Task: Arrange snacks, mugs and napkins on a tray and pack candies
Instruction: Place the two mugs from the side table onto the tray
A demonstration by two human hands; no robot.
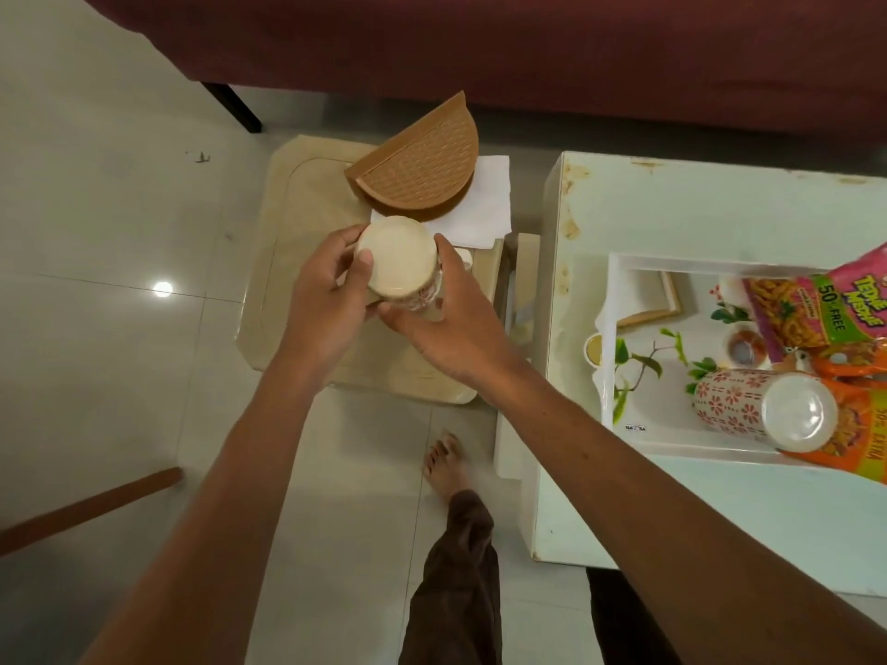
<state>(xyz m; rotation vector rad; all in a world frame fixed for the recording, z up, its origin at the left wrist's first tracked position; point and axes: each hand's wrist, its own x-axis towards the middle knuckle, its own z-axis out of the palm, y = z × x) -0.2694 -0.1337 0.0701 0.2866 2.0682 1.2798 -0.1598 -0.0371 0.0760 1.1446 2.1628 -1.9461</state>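
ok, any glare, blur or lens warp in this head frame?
Head view: lamp glare spot on the floor; tray bottom looks mirrored, cluttered with reflections; tray mug base shines; table edges bow from the wide lens; held mug slightly soft but readable.
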